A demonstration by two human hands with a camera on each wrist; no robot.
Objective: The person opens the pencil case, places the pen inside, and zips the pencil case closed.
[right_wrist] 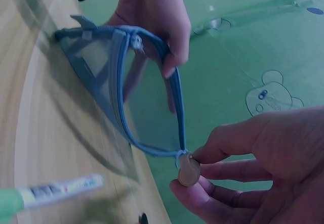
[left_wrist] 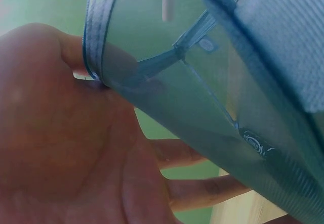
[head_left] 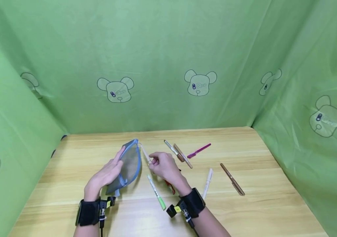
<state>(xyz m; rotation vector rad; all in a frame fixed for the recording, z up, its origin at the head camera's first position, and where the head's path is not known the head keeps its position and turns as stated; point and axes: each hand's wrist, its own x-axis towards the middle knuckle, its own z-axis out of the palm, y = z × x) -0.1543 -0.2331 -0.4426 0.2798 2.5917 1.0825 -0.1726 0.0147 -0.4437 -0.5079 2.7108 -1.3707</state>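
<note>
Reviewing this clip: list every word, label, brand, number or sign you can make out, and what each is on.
No text can be read with certainty.
Bear drawing on the green curtain: letter-like marks, too faint to read.
Green marker: print on the barrel, too blurred to read.
White pen: any print is too small.
Pouch: no legible wording.

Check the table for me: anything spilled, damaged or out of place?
Nothing looks spilled or damaged. Only the loose pens look untidy: they lie strewn at differing angles on the table, the rightmost pen well apart from the open pouch.
</note>
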